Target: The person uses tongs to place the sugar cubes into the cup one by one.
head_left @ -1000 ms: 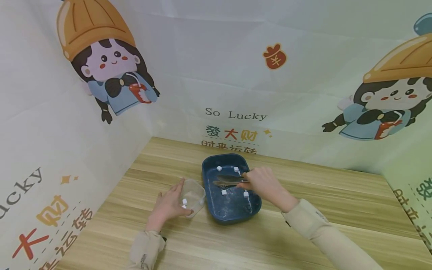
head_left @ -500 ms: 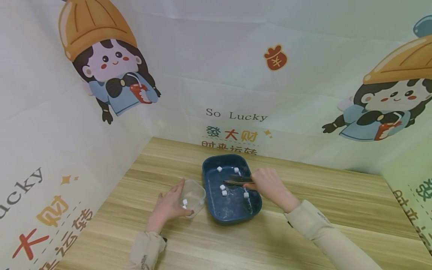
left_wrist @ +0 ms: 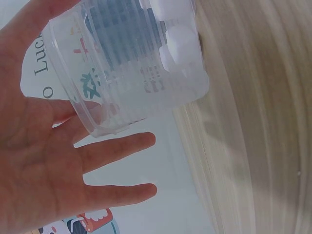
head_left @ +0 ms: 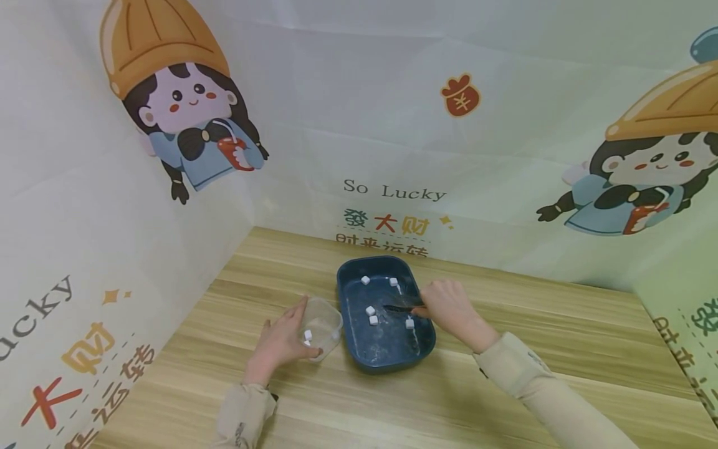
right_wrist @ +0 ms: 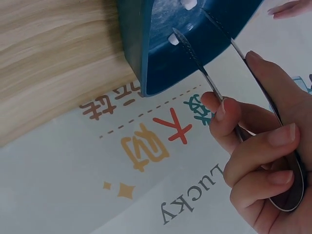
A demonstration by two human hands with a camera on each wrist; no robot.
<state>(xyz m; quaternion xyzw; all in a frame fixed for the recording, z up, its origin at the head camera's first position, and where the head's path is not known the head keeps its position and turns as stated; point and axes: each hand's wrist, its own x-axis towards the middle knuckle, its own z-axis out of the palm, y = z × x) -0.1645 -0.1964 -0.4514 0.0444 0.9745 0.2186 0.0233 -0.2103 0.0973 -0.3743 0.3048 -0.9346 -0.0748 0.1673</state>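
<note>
My left hand [head_left: 283, 340] holds a clear plastic container [head_left: 322, 321] between thumb and fingers, left of a dark blue tray [head_left: 387, 352]. Its lower two fingers spread straight in the left wrist view. White cubes [left_wrist: 181, 46] lie at the container's bottom. Curled around metal tongs [right_wrist: 209, 80], my right hand [head_left: 449, 308] is above the tray's right side. The tongs' tips stand apart with nothing gripped between them. Several white cubes are in the tray, including two side by side, a front cube [head_left: 373, 320] and a rear cube [head_left: 370, 310].
A wood-grain table [head_left: 505, 386] carries everything. Behind it and at both sides hang pale printed cloth walls [head_left: 314, 125]. The tray's far end is near the back wall, and the container stands close to its left rim. White streaks mark the tray's floor.
The tongs and my right hand have shifted right from the tray's middle. A cube hidden at the tongs one second ago now lies beside another cube. My left hand has stayed put.
</note>
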